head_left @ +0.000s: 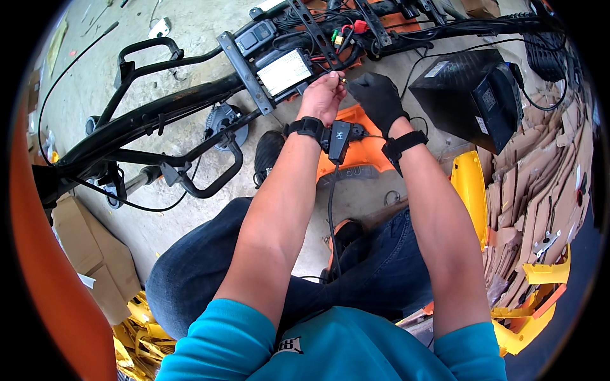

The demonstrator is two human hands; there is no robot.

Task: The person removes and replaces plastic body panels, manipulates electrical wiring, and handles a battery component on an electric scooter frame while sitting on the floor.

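Note:
My bare left hand [323, 96] pinches a small wire connector [343, 80] with a yellowish tip, beside the black metal frame [210, 95]. Against it from the other side, my right hand [376, 100] in a black glove has its fingers closed; the dark glove hides most of its grip. Next to my left fingertips, a box with a white label [284, 72] sits in the frame. Above the hands run bundled black cables, with a red connector [360, 26] and a green connector [335, 36] among them.
A black box [467, 95] stands at the right, near flattened cardboard [527, 171] and yellow panels [469, 193]. Under my wrists lies an orange part [362, 136]. A black device [338, 143] with a cable is at my left wrist strap. An orange surface [47, 267] curves along the left edge.

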